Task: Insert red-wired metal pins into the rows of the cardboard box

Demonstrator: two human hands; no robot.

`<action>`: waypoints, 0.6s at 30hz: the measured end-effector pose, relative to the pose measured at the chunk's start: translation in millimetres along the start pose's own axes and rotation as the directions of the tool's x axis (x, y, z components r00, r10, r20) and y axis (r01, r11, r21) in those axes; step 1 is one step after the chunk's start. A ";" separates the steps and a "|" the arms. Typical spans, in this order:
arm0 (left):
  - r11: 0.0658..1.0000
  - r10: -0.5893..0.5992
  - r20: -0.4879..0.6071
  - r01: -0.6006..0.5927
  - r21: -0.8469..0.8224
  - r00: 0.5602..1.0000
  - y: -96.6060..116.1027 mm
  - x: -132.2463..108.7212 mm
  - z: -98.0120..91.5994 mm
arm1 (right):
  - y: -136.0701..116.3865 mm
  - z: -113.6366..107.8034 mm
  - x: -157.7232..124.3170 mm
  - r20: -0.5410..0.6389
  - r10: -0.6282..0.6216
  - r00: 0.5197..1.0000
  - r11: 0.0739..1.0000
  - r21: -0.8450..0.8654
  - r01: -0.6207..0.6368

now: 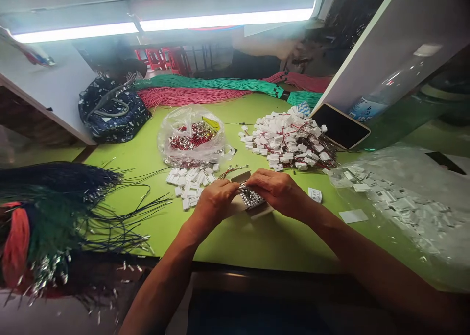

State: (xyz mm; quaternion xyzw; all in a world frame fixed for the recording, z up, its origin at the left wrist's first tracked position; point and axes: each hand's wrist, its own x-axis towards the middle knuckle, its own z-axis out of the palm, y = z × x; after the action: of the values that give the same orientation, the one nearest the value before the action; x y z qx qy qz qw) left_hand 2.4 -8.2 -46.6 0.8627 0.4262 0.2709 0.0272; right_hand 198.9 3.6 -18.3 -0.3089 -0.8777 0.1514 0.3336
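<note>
White plastic connectors [290, 141] with wires attached lie heaped beyond the fingertips; a smaller pile of bare connectors [189, 185] sits left of them, and loose black wires [121, 212] spread further left. The left hand [216, 203] and right hand [275, 190] meet, fingers [257, 180] close together over a block of silver terminals [251, 198]; any clamping cannot be told.

Silver terminals [250, 198] partly hidden under left hand [216, 203], right hand [274, 190]
</note>
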 end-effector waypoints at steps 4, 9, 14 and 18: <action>0.994 0.097 0.010 -0.098 0.051 0.995 0.4 -0.5 -0.2 | 0.5 -3.2 -0.8 0.012 -0.027 1.000 1.000 0.007 0.027; 0.995 0.095 -0.062 -0.096 -0.005 0.994 0.6 1.4 -3.3 | -2.8 0.8 0.0 -0.112 0.022 0.994 0.998 0.058 -0.015; 0.996 0.093 -0.060 -0.092 0.018 0.994 1.8 -0.4 -4.7 | -7.3 7.0 0.5 -0.139 0.002 0.990 1.000 0.019 0.001; 0.994 0.109 -0.069 -0.107 0.031 0.992 3.9 -1.9 -6.1 | -10.3 9.5 -1.1 -0.159 -0.001 0.987 1.000 0.008 0.002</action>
State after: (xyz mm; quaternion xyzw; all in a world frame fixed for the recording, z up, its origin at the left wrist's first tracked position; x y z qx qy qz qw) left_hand 1.2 -13.2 -41.1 0.8747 0.3832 0.2965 -0.0144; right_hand 188.6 -5.6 -20.9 -0.3179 -0.8478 0.1296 0.4041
